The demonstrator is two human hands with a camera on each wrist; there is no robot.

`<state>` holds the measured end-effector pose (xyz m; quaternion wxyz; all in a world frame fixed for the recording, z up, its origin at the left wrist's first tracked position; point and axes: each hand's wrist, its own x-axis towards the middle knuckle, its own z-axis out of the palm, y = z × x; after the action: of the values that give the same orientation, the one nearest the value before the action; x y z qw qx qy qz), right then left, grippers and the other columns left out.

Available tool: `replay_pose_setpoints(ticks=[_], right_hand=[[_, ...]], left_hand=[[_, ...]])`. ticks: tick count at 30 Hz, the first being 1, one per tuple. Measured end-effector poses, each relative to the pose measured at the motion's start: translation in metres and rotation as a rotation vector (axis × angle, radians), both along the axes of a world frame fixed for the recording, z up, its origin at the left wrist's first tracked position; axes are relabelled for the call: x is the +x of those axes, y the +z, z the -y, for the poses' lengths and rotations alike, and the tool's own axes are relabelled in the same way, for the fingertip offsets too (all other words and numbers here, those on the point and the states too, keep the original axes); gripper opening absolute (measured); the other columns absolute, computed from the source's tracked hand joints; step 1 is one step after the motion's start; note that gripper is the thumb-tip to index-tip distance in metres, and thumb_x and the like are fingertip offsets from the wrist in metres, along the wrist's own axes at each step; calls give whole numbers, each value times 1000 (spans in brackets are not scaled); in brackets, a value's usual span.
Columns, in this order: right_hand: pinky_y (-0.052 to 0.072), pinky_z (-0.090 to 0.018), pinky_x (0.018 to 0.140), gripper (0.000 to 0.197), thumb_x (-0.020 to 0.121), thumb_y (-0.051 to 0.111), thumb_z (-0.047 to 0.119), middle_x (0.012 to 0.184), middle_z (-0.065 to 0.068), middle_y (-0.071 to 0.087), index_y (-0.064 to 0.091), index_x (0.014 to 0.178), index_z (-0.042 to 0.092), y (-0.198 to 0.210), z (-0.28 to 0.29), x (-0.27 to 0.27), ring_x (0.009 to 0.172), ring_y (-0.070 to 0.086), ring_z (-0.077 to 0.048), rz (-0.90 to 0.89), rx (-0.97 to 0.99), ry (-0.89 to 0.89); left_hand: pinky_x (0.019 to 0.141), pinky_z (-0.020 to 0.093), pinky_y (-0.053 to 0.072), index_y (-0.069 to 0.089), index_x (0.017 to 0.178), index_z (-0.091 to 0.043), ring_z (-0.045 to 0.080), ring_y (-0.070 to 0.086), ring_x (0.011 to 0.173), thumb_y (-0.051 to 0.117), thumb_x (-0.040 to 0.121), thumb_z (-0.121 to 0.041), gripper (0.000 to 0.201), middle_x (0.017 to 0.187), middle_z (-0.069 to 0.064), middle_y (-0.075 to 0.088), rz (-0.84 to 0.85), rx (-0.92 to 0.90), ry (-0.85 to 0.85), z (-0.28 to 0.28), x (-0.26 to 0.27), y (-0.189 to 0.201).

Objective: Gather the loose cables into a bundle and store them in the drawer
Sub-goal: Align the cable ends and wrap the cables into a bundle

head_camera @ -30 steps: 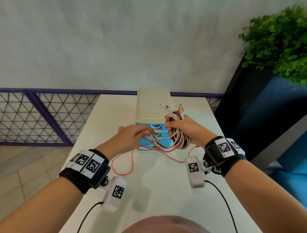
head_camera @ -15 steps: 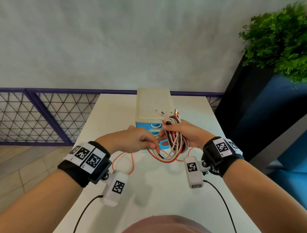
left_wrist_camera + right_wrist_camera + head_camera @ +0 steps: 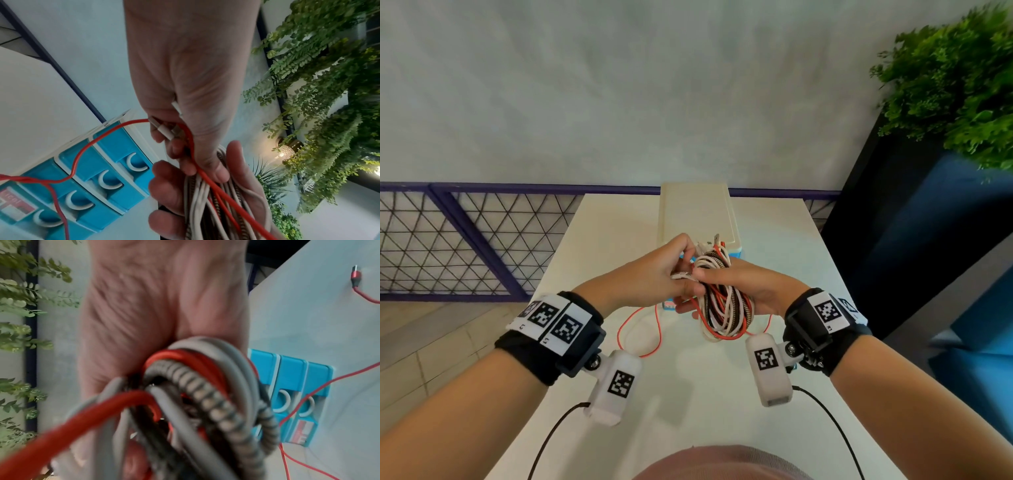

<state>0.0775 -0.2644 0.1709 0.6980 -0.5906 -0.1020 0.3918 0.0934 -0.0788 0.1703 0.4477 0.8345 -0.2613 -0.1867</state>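
A coiled cable bundle (image 3: 722,308) of white, red and braided cables hangs above the table in front of the drawer unit (image 3: 697,212). My right hand (image 3: 756,291) grips the coil around its middle, its thumb across the top. Pressed against the coil's left side, my left hand (image 3: 650,277) pinches a white plug end. In the left wrist view that hand (image 3: 185,81) holds a white plug (image 3: 164,131) and the red cable (image 3: 205,177) against the bundle (image 3: 216,211). The red cable's loose tail (image 3: 640,329) loops on the table. The blue drawers (image 3: 82,186) are shut.
The white table (image 3: 688,394) is narrow, with a purple mesh railing (image 3: 465,240) and floor to the left. A dark planter with a green plant (image 3: 945,85) stands at the right. A red plug end (image 3: 355,275) lies on the table beyond the drawer unit.
Both hands have lifted the bundle up in front of the drawer unit. My left hand has moved from the coil's lower left up to its top left side.
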Motion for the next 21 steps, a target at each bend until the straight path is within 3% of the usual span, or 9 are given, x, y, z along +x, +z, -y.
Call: replay_pose_setpoints(ticks=[3,7,10,14,18,21], right_hand=[[59,-31,76,20,93,58,11,108,-30,55,58,112,3,-5,-3,0,81,71,-22,37,-49,15],[56,-25,71,13,90,64,6,92,-11,71,65,102,9,-11,-7,-3,69,64,-12,116,-204,68],[54,-25,72,11,89,65,5,86,-8,69,64,97,12,-15,-8,-4,65,60,-8,131,-213,55],[54,-28,72,12,84,69,5,74,-2,68,63,93,12,-18,-5,-3,68,63,-12,58,-167,-19],[58,-32,78,21,81,65,9,88,-9,70,65,102,6,-23,-1,-5,79,69,-18,-78,6,-50],[56,-32,84,22,83,61,11,94,-10,73,68,103,5,-24,-1,-5,82,70,-16,-117,97,-96]], left_hand=[[60,34,48,30,90,-16,13,54,62,71,80,-17,43,73,2,61,-33,63,-23,3,-2,3],[44,25,41,32,93,-22,8,48,44,80,69,-29,54,66,4,67,-60,312,-40,6,2,9],[44,25,41,34,90,-26,10,48,45,81,65,-31,54,73,4,67,-46,402,-29,6,8,10],[60,30,51,37,94,-25,10,58,65,82,67,-29,52,83,-6,67,21,347,-38,5,12,12],[57,18,44,35,107,-29,0,52,61,82,63,-21,65,83,-7,57,202,163,10,5,5,15],[62,18,46,34,111,-36,3,56,71,80,67,-24,65,94,-3,52,332,110,53,6,-2,18]])
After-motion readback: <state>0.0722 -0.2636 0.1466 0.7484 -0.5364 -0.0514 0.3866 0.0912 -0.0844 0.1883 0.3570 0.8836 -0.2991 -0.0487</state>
